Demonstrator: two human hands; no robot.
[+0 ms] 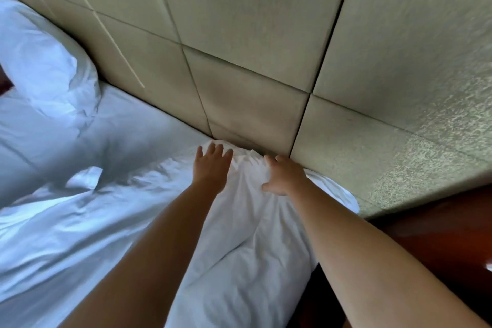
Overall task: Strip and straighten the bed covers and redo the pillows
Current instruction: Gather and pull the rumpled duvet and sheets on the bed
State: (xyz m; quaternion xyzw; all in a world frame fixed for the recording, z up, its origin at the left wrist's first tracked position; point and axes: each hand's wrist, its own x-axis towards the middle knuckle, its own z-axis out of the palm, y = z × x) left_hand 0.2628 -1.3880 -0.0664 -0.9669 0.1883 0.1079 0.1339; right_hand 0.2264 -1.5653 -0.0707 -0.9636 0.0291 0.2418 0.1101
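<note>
A white pillow (247,234) lies along the right side of the bed, its far end pushed against the padded headboard (247,66). My left hand (210,168) rests flat on the pillow's far end with fingers spread. My right hand (283,176) presses on the same end, fingers curled into the fabric close to the headboard. A second white pillow (45,61) leans against the headboard at the far left. Crumpled white covers (80,221) spread over the mattress to the left of my arms.
A dark reddish wooden bedside surface (439,234) stands to the right of the bed. The beige padded headboard panels fill the upper frame. A dark gap (316,287) runs between the mattress edge and the wooden furniture.
</note>
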